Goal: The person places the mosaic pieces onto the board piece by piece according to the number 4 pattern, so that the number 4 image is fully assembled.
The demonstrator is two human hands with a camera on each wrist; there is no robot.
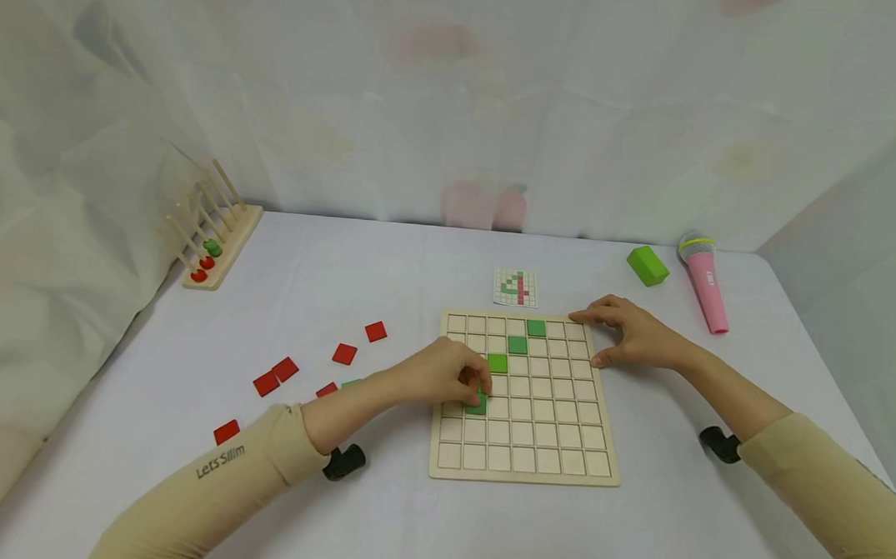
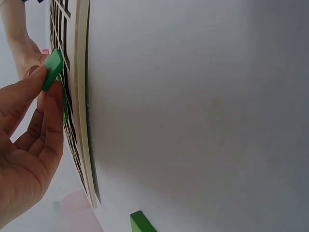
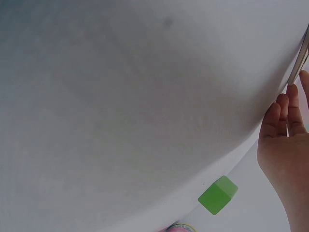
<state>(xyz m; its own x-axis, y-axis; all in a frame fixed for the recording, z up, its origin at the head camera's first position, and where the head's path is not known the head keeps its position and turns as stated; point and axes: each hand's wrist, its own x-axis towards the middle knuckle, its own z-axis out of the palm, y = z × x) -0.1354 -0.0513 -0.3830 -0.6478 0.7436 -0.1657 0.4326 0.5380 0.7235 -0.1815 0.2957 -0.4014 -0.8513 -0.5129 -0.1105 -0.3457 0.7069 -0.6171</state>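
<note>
My left hand [image 1: 444,373] pinches a green square tile [image 1: 476,407] between thumb and fingers, over the left part of the wooden grid board [image 1: 525,476]. In the left wrist view this tile [image 2: 54,69] is tilted above the cells. Other green tiles lie in the grid in a diagonal, among them a lighter one [image 1: 498,363] and one in the top row [image 1: 537,328]; another is partly hidden by my fingers. My right hand [image 1: 637,334] touches the board's upper right edge with thumb and fingers, and holds no tile.
Several red tiles [image 1: 345,354] lie left of the board, one green tile [image 1: 350,384] partly behind my left forearm. Behind the board lies a pattern card [image 1: 516,288]. A green block [image 1: 647,266] and pink microphone [image 1: 706,287] are back right; a pegged wooden stand [image 1: 227,249] is back left.
</note>
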